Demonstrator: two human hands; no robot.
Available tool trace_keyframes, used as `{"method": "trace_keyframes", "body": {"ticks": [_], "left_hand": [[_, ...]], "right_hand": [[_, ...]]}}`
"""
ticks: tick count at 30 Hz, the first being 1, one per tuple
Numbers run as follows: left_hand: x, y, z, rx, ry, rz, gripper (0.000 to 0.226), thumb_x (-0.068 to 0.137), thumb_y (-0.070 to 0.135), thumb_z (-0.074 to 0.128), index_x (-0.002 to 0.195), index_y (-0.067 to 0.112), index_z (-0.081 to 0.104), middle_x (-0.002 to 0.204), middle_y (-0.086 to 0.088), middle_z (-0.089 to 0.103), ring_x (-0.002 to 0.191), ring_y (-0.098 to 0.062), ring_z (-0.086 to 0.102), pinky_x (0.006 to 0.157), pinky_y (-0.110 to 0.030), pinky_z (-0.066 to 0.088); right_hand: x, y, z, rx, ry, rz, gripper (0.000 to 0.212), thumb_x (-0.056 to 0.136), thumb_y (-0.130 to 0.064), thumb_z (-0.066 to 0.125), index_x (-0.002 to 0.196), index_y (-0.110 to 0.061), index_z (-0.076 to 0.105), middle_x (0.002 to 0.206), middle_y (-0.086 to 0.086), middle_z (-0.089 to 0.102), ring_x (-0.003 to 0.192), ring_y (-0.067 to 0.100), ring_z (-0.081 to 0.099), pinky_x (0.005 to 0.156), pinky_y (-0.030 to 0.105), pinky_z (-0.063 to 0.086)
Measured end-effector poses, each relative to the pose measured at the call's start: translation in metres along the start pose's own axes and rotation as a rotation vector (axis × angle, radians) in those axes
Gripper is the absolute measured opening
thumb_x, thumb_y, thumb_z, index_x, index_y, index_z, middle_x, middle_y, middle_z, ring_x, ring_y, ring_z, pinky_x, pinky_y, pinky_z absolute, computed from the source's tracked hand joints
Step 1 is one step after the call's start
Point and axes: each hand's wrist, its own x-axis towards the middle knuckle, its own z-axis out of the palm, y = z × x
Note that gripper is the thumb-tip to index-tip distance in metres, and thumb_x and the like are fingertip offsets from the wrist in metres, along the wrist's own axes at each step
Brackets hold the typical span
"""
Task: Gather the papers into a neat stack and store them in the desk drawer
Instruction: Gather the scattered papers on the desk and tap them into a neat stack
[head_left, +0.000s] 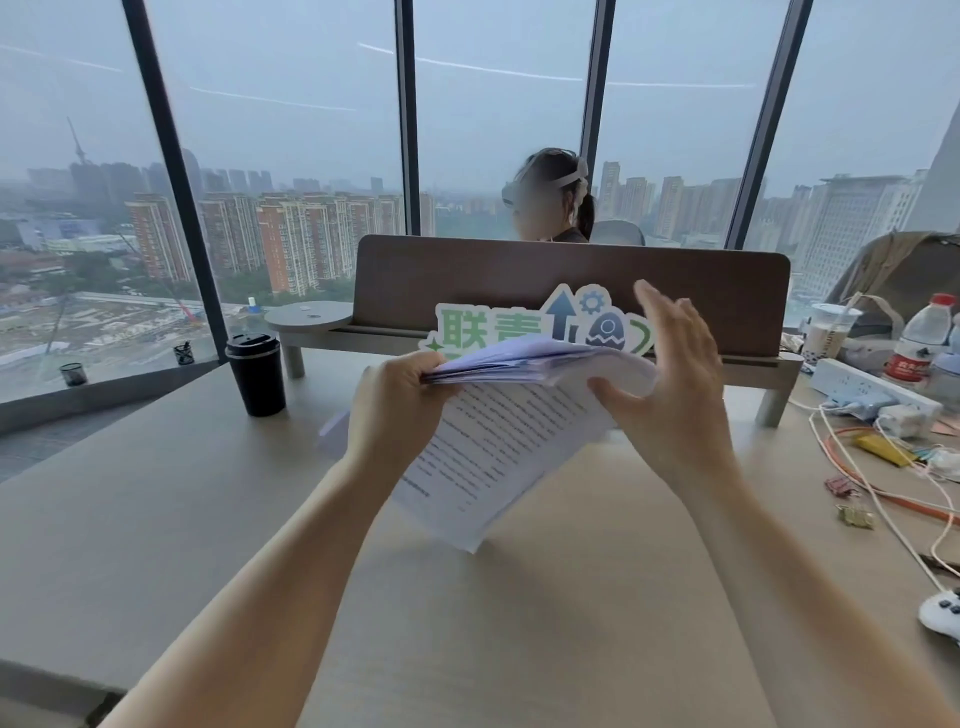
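A loose bundle of printed white papers (498, 441) hangs above the middle of the desk (182, 519). My left hand (395, 410) pinches the bundle's left edge. My right hand (670, 384) presses flat against its right edge, fingers spread and pointing up, thumb under the sheets. The upper sheets lie roughly level while one printed sheet droops down toward me, its corner near the desk. One more white sheet (332, 431) lies on the desk behind my left wrist, partly hidden. No drawer is in view.
A black lidded cup (257, 374) stands left of the papers. A green-and-white cardboard sign (540, 322) leans on the brown divider shelf (571, 291). Bottles, a power strip, cables and binder clips (852, 514) crowd the right. A person sits beyond the divider.
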Motion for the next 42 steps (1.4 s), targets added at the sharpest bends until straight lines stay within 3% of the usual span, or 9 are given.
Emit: {"method": "trace_keyframes", "body": {"ticks": [5, 8, 13, 16, 19, 23, 29, 35, 42], "left_hand": [[0.004, 0.014, -0.011, 0.059, -0.026, 0.223, 0.007, 0.075, 0.027, 0.075, 0.074, 0.02, 0.072, 0.061, 0.005, 0.063, 0.066, -0.019, 0.057, 0.067, -0.034, 0.049], [-0.004, -0.007, -0.013, 0.153, 0.017, 0.166, 0.028, 0.072, 0.041, 0.079, 0.093, 0.024, 0.073, 0.098, 0.006, 0.073, 0.1, -0.02, 0.059, 0.092, -0.032, 0.035], [-0.023, -0.075, -0.017, -0.16, 0.013, -0.39, 0.112, 0.062, 0.038, 0.087, 0.152, 0.028, 0.021, 0.153, -0.006, 0.036, 0.138, -0.027, 0.037, 0.111, -0.048, 0.034], [-0.038, -0.095, -0.014, -0.742, -0.162, -0.535, 0.128, 0.046, 0.039, 0.094, 0.152, 0.025, 0.023, 0.14, -0.01, 0.057, 0.121, -0.023, 0.061, 0.091, -0.035, 0.053], [-0.041, -0.091, -0.009, -0.847, -0.166, -0.506, 0.075, 0.049, 0.032, 0.091, 0.117, 0.015, 0.064, 0.101, -0.005, 0.077, 0.091, -0.02, 0.071, 0.081, -0.038, 0.055], [-0.047, -0.084, 0.0, -0.867, -0.016, -0.52, 0.022, 0.067, 0.017, 0.078, 0.088, 0.013, 0.071, 0.084, -0.003, 0.074, 0.08, -0.025, 0.063, 0.074, -0.039, 0.05], [-0.084, -0.088, 0.018, -0.752, -0.092, -0.613, 0.015, 0.08, 0.004, 0.074, 0.089, 0.014, 0.066, 0.084, -0.004, 0.072, 0.079, -0.022, 0.065, 0.064, -0.028, 0.051], [-0.065, -0.068, 0.012, -0.682, 0.025, -0.536, 0.012, 0.082, 0.005, 0.072, 0.086, 0.015, 0.068, 0.081, -0.003, 0.071, 0.071, -0.02, 0.065, 0.067, -0.039, 0.055], [-0.084, -0.068, 0.03, -0.641, -0.049, -0.52, 0.008, 0.085, 0.011, 0.07, 0.091, 0.016, 0.07, 0.087, -0.001, 0.072, 0.08, -0.022, 0.066, 0.067, -0.035, 0.052]], "right_hand": [[-0.002, 0.01, 0.006, 0.086, -0.196, 0.051, 0.009, 0.077, -0.036, 0.06, 0.081, -0.032, 0.066, 0.062, -0.006, 0.06, 0.067, 0.019, 0.053, 0.062, 0.033, 0.045], [-0.021, 0.022, 0.014, 0.149, -0.203, 0.066, 0.027, 0.082, -0.023, 0.068, 0.057, -0.024, 0.057, 0.053, -0.005, 0.046, 0.057, 0.013, 0.038, 0.05, 0.018, 0.033], [-0.049, 0.041, 0.023, 0.409, -0.152, 0.348, 0.028, 0.084, -0.007, 0.07, 0.102, -0.03, 0.072, 0.071, -0.006, 0.056, 0.06, 0.008, 0.042, 0.05, 0.01, 0.036], [-0.056, 0.048, 0.024, 0.561, -0.129, 0.441, 0.012, 0.085, -0.003, 0.07, 0.09, -0.012, 0.076, 0.06, -0.018, 0.069, 0.047, -0.009, 0.055, 0.046, 0.006, 0.041], [-0.054, 0.052, 0.027, 0.616, -0.108, 0.433, 0.023, 0.084, -0.001, 0.071, 0.07, -0.019, 0.071, 0.053, -0.023, 0.068, 0.046, -0.01, 0.057, 0.047, 0.008, 0.044], [-0.057, 0.059, 0.033, 0.648, -0.15, 0.447, 0.01, 0.078, -0.013, 0.079, 0.082, -0.019, 0.073, 0.071, -0.017, 0.076, 0.065, 0.004, 0.067, 0.058, 0.018, 0.054], [-0.09, 0.076, 0.049, 0.524, -0.129, 0.442, 0.039, 0.076, -0.011, 0.076, 0.114, -0.009, 0.067, 0.096, -0.013, 0.07, 0.085, 0.0, 0.063, 0.071, 0.016, 0.048], [-0.065, 0.05, 0.039, 0.558, 0.023, 0.458, 0.016, 0.089, -0.004, 0.059, 0.099, -0.016, 0.063, 0.086, -0.009, 0.067, 0.069, -0.004, 0.06, 0.055, 0.006, 0.043], [-0.1, 0.046, 0.055, 0.611, -0.102, 0.569, 0.011, 0.095, -0.014, 0.054, 0.094, -0.023, 0.061, 0.088, -0.005, 0.07, 0.084, 0.023, 0.07, 0.056, 0.025, 0.05]]}}
